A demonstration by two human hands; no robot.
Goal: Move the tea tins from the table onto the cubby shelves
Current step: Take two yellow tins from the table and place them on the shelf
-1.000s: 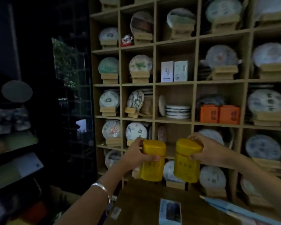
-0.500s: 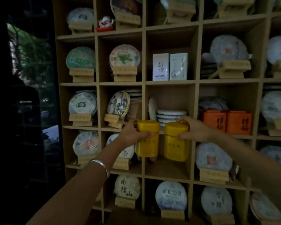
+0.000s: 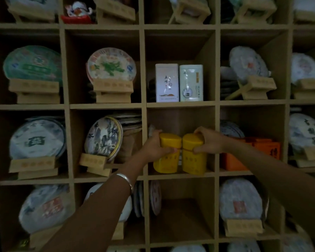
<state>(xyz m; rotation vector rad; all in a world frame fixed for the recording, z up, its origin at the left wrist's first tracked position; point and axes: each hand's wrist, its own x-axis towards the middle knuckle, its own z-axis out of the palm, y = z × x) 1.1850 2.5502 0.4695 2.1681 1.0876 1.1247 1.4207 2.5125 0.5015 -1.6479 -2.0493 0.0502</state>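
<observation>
Two yellow tea tins stand side by side at the front of a middle cubby of the wooden cubby shelves (image 3: 180, 104). My left hand (image 3: 154, 146) grips the left yellow tin (image 3: 166, 161) near its lid. The right yellow tin (image 3: 194, 162) is held by my right hand (image 3: 208, 140), fingers over the lid and thumb on the front. The tins touch each other at the lids. Their bases sit at or just above the cubby floor; I cannot tell which.
Two white tea boxes (image 3: 178, 82) stand in the cubby above. Orange boxes (image 3: 251, 155) fill the cubby to the right. Wrapped round tea cakes on wooden stands (image 3: 107, 79) occupy most other cubbies. The cubby below (image 3: 180, 215) holds a few cakes at its left.
The view has closed in on the shelves. Both hands have carried the yellow tins forward and up into the middle cubby, in front of the stacked cakes there.
</observation>
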